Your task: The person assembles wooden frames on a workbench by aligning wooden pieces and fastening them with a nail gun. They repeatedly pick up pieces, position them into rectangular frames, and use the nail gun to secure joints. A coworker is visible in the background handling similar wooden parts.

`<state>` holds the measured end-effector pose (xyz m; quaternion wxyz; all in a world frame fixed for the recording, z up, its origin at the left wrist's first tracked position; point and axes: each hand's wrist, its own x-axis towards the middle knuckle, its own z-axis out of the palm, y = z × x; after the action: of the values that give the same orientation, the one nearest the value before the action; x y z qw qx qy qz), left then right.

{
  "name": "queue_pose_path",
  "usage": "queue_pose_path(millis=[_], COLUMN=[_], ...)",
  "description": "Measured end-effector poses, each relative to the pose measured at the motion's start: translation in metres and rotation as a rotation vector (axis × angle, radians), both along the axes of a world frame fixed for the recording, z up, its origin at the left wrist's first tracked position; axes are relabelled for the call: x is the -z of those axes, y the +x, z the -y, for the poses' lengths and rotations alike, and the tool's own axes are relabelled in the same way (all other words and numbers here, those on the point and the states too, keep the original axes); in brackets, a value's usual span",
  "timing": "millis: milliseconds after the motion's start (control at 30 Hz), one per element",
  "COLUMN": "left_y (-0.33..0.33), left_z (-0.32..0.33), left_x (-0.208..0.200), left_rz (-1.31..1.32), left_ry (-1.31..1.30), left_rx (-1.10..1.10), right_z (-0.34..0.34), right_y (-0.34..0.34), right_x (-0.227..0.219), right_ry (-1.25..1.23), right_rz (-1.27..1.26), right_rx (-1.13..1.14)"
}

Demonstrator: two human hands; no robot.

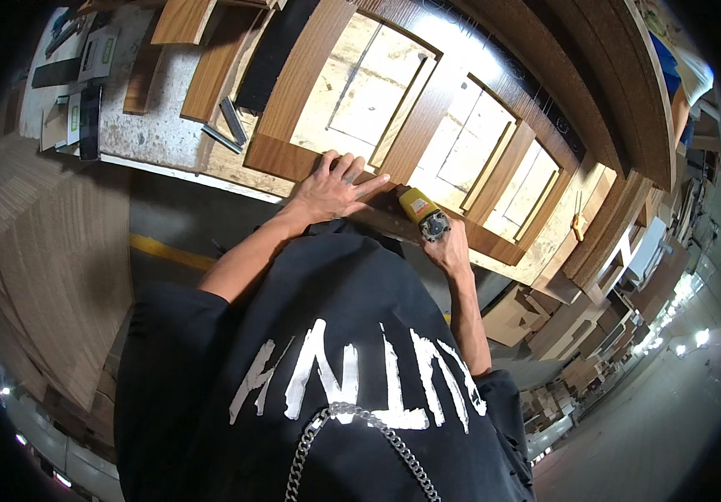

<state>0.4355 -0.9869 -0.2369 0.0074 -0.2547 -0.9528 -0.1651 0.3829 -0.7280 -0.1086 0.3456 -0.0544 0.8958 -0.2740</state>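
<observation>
A brown wood-grain frame (411, 144) with three openings lies on the workbench. My left hand (333, 186) rests on the near rail of this frame, fingers spread, its index finger reaching toward the tool. Just right of it, my right hand (451, 249) is wrapped round a yellow power tool (418, 203) with a round grey cap facing me. The tool's front end meets the near rail beside an upright bar. Its tip and grip are mostly hidden, so I cannot make out its exact kind.
Dark wooden panels (595, 75) stand along the frame's far right. Yellow-handled pliers (578, 224) lie near its right end. Wood offcuts (208, 82) and metal strips (233, 122) lie to the left. Cardboard stacks (51, 251) stand left of the bench; another person (688, 79) shows far right.
</observation>
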Motion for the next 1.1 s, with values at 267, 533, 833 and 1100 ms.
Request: queue_pose_path(millis=[267, 533, 833, 1100], left_y=[-0.001, 0.001, 0.005, 0.002], left_z=[0.0, -0.001, -0.003, -0.007], left_x=[0.001, 0.005, 0.008, -0.001], left_rz=[-0.018, -0.013, 0.007, 0.073], left_ry=[-0.016, 0.058, 0.078, 0.095], left_rx=[0.015, -0.009, -0.03, -0.044], right_z=[0.003, -0.003, 0.018, 0.02], right_y=[0.001, 0.004, 0.004, 0.001], right_x=[0.003, 0.015, 0.005, -0.002], right_ry=[0.041, 0.072, 0.018, 0.034], right_rz=[-0.009, -0.091, -0.081, -0.032], right_rx=[-0.004, -0.097, -0.074, -0.057])
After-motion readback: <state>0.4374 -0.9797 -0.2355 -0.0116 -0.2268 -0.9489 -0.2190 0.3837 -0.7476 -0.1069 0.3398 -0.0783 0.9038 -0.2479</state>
